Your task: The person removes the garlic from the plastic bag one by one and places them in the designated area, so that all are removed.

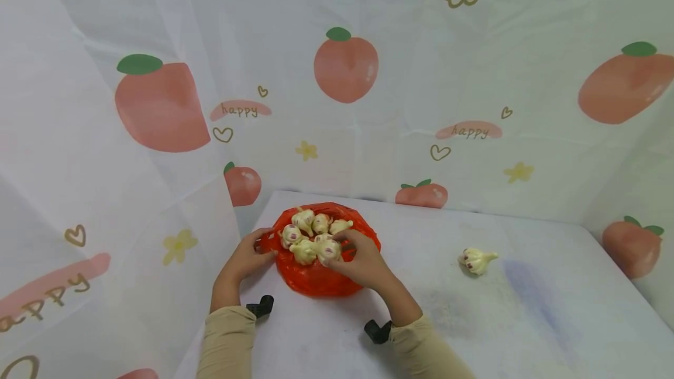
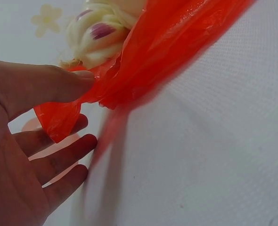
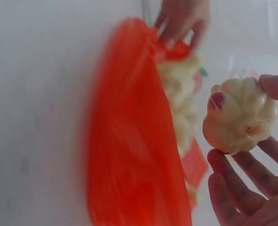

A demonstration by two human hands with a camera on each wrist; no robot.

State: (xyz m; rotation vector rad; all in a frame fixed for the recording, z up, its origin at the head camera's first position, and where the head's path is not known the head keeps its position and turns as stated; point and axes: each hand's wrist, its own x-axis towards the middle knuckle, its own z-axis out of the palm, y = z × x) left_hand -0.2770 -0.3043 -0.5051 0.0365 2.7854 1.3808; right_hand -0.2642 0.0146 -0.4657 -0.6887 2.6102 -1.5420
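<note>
A red plastic bag (image 1: 321,281) lies spread on the white table with several garlic bulbs (image 1: 302,221) in its opening. My left hand (image 1: 248,257) is at the bag's left side; in the left wrist view the thumb and a finger pinch its rim (image 2: 59,120), while the other fingers extend apart from it. Over the right part of the opening, my right hand (image 1: 365,262) holds one garlic bulb (image 3: 240,115) between thumb and fingertips. That bulb shows a purple patch and a root end in the right wrist view.
Another garlic bulb (image 1: 477,261) lies by itself on the table (image 1: 437,303), right of the bag. White cloth (image 1: 389,133) printed with fruit stands around the back and sides. Black wrist devices (image 1: 378,331) sit below both hands.
</note>
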